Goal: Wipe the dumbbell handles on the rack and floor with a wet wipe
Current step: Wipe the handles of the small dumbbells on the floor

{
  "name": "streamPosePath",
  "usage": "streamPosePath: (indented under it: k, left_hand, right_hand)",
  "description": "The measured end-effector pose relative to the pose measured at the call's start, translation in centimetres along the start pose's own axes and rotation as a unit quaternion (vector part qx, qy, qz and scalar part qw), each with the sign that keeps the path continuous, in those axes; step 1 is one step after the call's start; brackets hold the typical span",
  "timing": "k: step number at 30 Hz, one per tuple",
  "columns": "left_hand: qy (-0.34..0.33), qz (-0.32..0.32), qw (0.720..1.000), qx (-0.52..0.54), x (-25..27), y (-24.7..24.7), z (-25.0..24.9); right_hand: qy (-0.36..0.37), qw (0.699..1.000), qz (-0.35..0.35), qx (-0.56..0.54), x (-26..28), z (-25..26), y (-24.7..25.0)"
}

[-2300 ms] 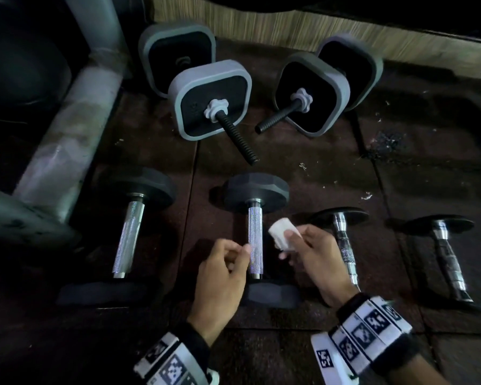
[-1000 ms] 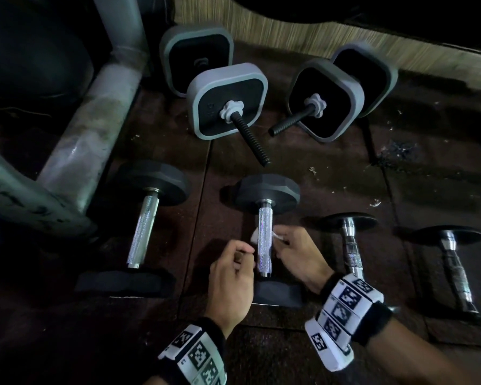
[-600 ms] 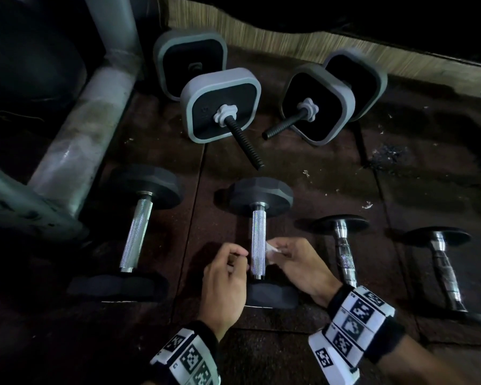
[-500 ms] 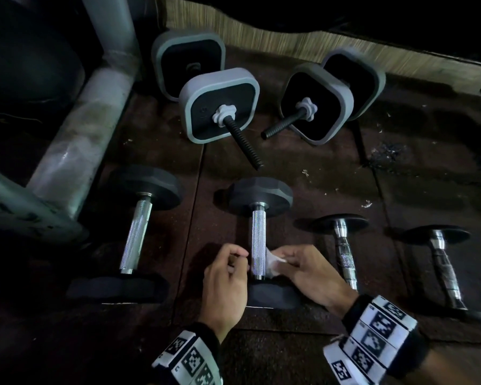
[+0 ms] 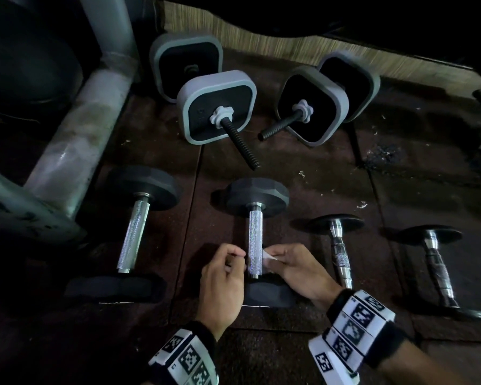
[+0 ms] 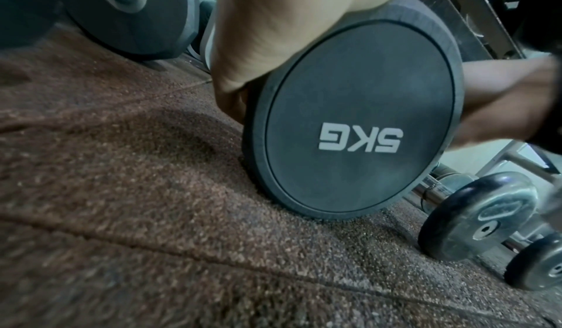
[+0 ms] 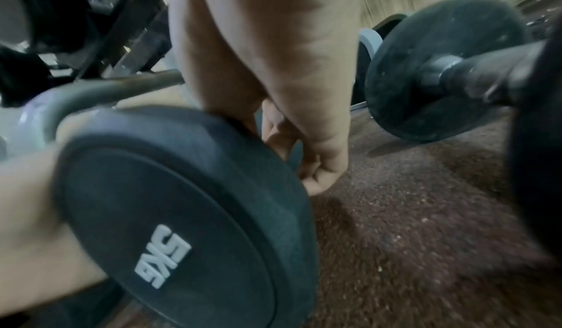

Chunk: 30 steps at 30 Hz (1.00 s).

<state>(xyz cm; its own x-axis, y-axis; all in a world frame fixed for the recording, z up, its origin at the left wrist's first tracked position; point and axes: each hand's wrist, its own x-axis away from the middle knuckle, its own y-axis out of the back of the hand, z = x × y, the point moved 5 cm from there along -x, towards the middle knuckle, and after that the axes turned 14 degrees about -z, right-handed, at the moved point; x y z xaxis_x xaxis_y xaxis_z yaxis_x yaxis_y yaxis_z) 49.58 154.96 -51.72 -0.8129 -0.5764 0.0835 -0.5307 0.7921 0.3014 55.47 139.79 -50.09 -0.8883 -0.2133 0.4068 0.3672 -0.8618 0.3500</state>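
A 5 kg dumbbell lies on the floor with its knurled steel handle (image 5: 255, 240) pointing away from me. My right hand (image 5: 272, 255) pinches a white wet wipe (image 5: 268, 256) against the right side of the handle, near its near end. My left hand (image 5: 238, 259) is curled into a loose fist touching the left side of the handle, with nothing plainly in it. In the wrist views the near plate (image 6: 359, 121) (image 7: 182, 213) hides the fingertips of the left hand (image 6: 261, 32) and the right hand (image 7: 273, 92).
A second black dumbbell (image 5: 134, 237) lies to the left. Two chrome-handled ones (image 5: 340, 257) (image 5: 436, 262) lie to the right. Two square-plate adjustable dumbbells (image 5: 217, 107) (image 5: 314, 104) stand behind. A grey rack leg (image 5: 67, 151) runs along the left on brown rubber mats (image 5: 317, 176).
The right hand brought the wipe onto the handle and slid it from the middle toward the near end. The left hand has stayed curled beside the handle.
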Motion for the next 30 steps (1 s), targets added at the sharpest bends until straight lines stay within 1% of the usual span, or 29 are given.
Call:
streamPosePath:
  k: [1, 3, 4, 5, 7, 10, 13, 15, 16, 18, 20, 21, 22, 24, 26, 27, 29, 30]
  left_hand:
    - [0.0, -0.002, 1.0, 0.003, 0.0, 0.0, -0.1]
    - [0.001, -0.007, 1.0, 0.004, 0.0, 0.0, 0.0]
    - [0.0, -0.009, 1.0, 0.002, 0.0, 0.0, 0.0]
    - [0.0, -0.009, 1.0, 0.0, 0.0, 0.0, 0.1]
    - [0.002, -0.005, 1.0, -0.001, 0.0, 0.0, 0.1]
    - [0.005, 0.0, 1.0, 0.003, 0.0, 0.0, -0.1]
    - [0.007, -0.001, 1.0, 0.003, 0.0, 0.1, -0.1]
    - [0.008, -0.004, 1.0, 0.007, 0.1, 0.2, -0.1]
    - [0.009, -0.005, 1.0, 0.007, 0.1, 0.2, -0.2]
    - [0.011, -0.005, 1.0, 0.007, 0.1, 0.2, -0.3]
    - [0.013, -0.004, 1.0, 0.006, 0.1, 0.1, -0.4]
    - [0.013, -0.003, 1.0, 0.005, 0.2, 0.1, -0.4]
    - [0.014, -0.002, 1.0, 0.004, 0.2, 0.2, -0.5]
    - [0.018, -0.001, 1.0, 0.005, 0.2, 0.2, -0.6]
    - [0.023, -0.003, 1.0, 0.006, 0.3, 0.3, -0.8]
    - [0.027, -0.003, 1.0, 0.006, 0.3, 0.3, -0.8]
    - [0.03, 0.0, 1.0, -0.002, 0.2, 0.3, -0.6]
    - [0.03, 0.001, 1.0, -0.007, 0.2, 0.4, -0.5]
  right_hand:
    - [0.0, 1.0, 0.01, 0.005, 0.0, -0.1, 0.1]
    - [-0.007, 0.998, 0.051, 0.021, 0.6, -0.2, 0.5]
    - [-0.009, 0.998, 0.062, 0.028, 1.0, -0.1, 0.7]
    - [-0.007, 0.998, 0.054, 0.032, 1.1, -0.1, 0.8]
    - [-0.005, 1.0, -0.005, 0.023, 0.2, 0.1, 0.9]
    - [0.006, 0.994, -0.101, -0.029, -3.0, 1.0, 0.9]
    - [0.028, 0.988, -0.144, -0.047, -5.3, 2.1, 1.0]
    - [0.021, 0.991, -0.13, -0.039, -4.7, 2.0, 0.9]
    - [0.014, 0.994, -0.105, -0.037, -3.8, 1.7, 1.0]
    - [-0.001, 0.999, -0.033, -0.031, -1.3, 1.0, 1.2]
    - [0.024, 0.999, 0.019, 0.016, 0.7, 0.8, 1.5]
    - [0.045, 0.998, 0.02, 0.042, 1.0, 1.0, 1.5]
    - [0.07, 0.996, 0.004, 0.061, 0.9, 1.3, 1.5]
    - [0.129, 0.984, -0.073, 0.099, -0.6, 2.2, 1.6]
    - [0.188, 0.961, -0.161, 0.124, -2.9, 3.1, 1.6]
    - [0.221, 0.946, -0.191, 0.143, -3.9, 3.8, 1.4]
    - [0.272, 0.919, -0.217, 0.183, -5.4, 5.0, 1.0]
    - [0.277, 0.918, -0.212, 0.19, -5.6, 5.3, 0.9]
